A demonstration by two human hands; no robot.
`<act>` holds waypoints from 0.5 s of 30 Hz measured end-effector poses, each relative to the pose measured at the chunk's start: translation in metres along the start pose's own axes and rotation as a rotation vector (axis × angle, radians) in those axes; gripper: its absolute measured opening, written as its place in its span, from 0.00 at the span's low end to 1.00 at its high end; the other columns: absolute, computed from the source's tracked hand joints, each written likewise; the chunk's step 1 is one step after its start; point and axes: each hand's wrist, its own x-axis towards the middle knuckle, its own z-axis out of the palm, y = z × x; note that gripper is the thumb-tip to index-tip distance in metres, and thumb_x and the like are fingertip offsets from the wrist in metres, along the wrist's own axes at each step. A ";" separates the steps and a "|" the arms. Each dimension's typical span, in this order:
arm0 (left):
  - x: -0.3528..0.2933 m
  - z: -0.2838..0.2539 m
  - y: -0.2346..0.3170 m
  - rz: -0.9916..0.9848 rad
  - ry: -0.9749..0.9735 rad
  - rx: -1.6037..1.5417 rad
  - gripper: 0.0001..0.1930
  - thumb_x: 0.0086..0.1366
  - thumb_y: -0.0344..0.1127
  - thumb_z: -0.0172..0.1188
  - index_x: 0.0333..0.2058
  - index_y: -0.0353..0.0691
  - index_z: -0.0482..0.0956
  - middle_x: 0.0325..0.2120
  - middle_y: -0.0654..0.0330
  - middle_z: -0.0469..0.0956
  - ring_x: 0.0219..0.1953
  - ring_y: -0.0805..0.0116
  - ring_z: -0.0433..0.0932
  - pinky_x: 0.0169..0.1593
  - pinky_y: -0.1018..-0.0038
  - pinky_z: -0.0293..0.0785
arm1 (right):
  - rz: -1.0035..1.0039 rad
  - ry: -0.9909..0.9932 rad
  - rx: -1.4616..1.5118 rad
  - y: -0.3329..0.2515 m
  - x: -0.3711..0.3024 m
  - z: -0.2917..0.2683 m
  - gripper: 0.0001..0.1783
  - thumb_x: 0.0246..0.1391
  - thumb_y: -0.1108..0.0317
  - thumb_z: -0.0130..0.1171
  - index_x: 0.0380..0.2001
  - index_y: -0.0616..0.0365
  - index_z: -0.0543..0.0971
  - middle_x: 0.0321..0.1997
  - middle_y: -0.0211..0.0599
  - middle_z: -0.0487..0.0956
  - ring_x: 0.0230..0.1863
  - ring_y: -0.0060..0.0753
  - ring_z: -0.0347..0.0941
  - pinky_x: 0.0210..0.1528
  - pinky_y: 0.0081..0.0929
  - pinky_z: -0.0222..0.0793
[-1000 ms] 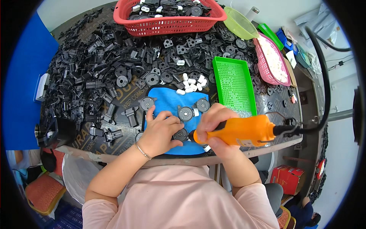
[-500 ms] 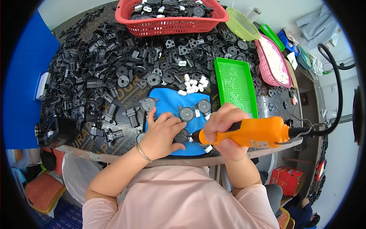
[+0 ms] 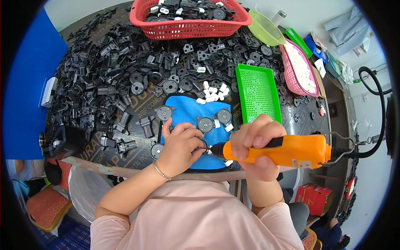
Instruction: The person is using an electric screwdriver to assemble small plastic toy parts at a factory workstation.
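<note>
My left hand (image 3: 180, 146) is closed around a black round plastic part (image 3: 203, 144) on the blue cloth (image 3: 187, 107), its thumb and fingers covering most of it. In my right hand (image 3: 257, 143) is an orange electric screwdriver (image 3: 287, 151), lying nearly level. Its thin bit points left and ends at the part, between my left fingertips; whether it sits on a screw cannot be made out. Around my hands on the cloth are more black round parts, one above (image 3: 205, 124), one at the upper right (image 3: 223, 116) with a white piece attached, and one at the upper left (image 3: 164, 113).
Small white pieces (image 3: 213, 94) lie above the cloth. Loose black parts (image 3: 121, 75) cover the table's left and back. A green tray (image 3: 259, 93) stands right, a red basket (image 3: 187, 31) at the back, a pink basket (image 3: 301, 68) farther right. A black cable (image 3: 381, 112) trails from the screwdriver.
The screwdriver's handle has shifted right, and its bit now shows reaching the part. My left thumb has drawn in toward the fingers, covering more of the part.
</note>
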 end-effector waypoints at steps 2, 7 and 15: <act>-0.001 0.002 -0.001 0.070 0.047 0.079 0.06 0.42 0.33 0.66 0.20 0.48 0.76 0.35 0.73 0.77 0.48 0.68 0.70 0.60 0.50 0.41 | 0.027 0.017 -0.003 -0.002 -0.002 0.004 0.14 0.45 0.69 0.63 0.34 0.57 0.71 0.34 0.36 0.67 0.29 0.27 0.71 0.31 0.25 0.70; 0.000 0.004 0.000 0.119 0.072 0.137 0.06 0.42 0.33 0.65 0.20 0.49 0.76 0.34 0.73 0.76 0.48 0.68 0.70 0.60 0.48 0.40 | 0.045 0.042 -0.073 0.003 0.000 0.009 0.15 0.45 0.65 0.63 0.31 0.59 0.69 0.32 0.36 0.67 0.23 0.27 0.70 0.26 0.23 0.68; 0.001 0.000 0.003 0.153 0.076 0.208 0.09 0.41 0.38 0.68 0.22 0.47 0.78 0.32 0.71 0.74 0.48 0.69 0.69 0.61 0.48 0.41 | 0.037 0.042 -0.074 0.005 0.000 0.009 0.14 0.44 0.66 0.62 0.31 0.59 0.69 0.31 0.36 0.67 0.22 0.27 0.69 0.26 0.23 0.68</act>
